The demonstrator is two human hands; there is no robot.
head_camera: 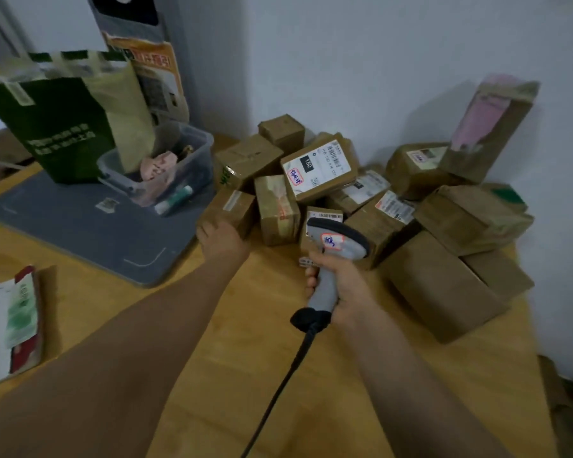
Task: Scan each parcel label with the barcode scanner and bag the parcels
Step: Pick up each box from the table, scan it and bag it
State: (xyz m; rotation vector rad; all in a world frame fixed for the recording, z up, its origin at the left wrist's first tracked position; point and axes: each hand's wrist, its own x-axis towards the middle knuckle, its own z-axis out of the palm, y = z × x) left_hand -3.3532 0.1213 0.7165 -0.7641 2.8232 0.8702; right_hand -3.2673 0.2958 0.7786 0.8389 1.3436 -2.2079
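Observation:
A heap of several brown cardboard parcels lies on the wooden table against the white wall. A parcel with a large white label lies tilted on top. My right hand grips the handle of a grey barcode scanner, whose head points at the heap and whose black cable trails toward me. My left hand reaches onto a small parcel at the heap's left edge; its fingers are hidden behind the hand. A green and beige paper bag stands at the back left.
A clear plastic bin with small items sits on a grey mat beside the bag. A book and papers lie at the left table edge. A tall parcel with pink contents leans on the wall at right.

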